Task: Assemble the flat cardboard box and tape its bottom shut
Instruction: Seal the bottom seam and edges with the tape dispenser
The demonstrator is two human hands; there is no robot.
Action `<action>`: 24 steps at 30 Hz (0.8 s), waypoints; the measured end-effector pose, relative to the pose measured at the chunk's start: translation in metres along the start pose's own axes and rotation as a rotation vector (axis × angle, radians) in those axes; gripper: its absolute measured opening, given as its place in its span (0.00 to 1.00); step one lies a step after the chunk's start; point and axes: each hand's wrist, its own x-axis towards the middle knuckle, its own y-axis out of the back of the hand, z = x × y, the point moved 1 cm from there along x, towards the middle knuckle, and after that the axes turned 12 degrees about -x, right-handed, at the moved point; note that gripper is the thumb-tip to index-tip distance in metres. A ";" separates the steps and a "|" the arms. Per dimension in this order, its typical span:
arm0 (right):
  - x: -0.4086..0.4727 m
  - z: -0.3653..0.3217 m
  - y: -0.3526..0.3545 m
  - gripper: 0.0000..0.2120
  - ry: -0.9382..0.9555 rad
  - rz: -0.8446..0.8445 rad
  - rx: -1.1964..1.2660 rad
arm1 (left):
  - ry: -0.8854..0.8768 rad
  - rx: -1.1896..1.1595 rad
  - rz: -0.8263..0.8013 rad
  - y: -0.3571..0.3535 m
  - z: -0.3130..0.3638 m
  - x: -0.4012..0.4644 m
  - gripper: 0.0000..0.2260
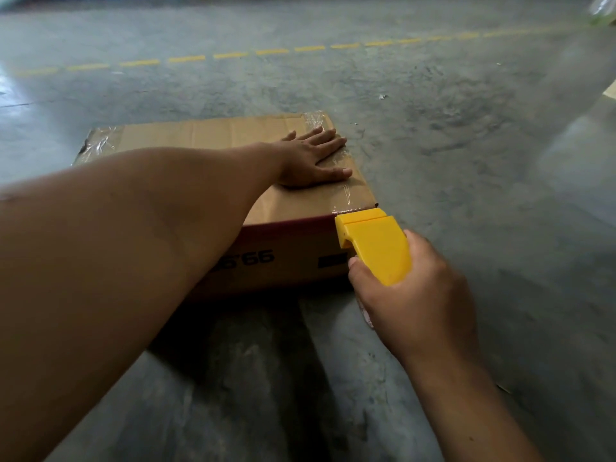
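Note:
A brown cardboard box [216, 133] stands on the concrete floor with its flaps closed on top. Clear tape [346, 191] runs along the right side of its upper face, and more tape shines at the two far corners. My left hand [313, 158] lies flat, fingers spread, on the box top near the right edge, pressing on the taped strip. My right hand [416, 295] grips a yellow tape dispenser [375, 241], whose front end sits against the box's near right corner, just below the top edge. My left forearm hides much of the box's near side.
Grey concrete floor [466, 145] surrounds the box on all sides. A dashed yellow line [233, 55] crosses the floor far behind. A pale cardboard edge [610, 90] shows at the right border, and a blurred plastic object [600, 10] sits top right.

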 end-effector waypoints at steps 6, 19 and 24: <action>-0.006 0.004 -0.003 0.31 -0.001 0.009 0.031 | 0.010 -0.014 0.003 0.003 -0.001 0.002 0.47; 0.016 0.007 -0.035 0.21 -0.034 -0.084 0.038 | 0.009 0.001 0.014 0.001 -0.005 0.002 0.45; 0.028 0.010 -0.038 0.20 -0.163 -0.153 0.059 | 0.021 -0.009 0.013 0.003 -0.004 0.001 0.46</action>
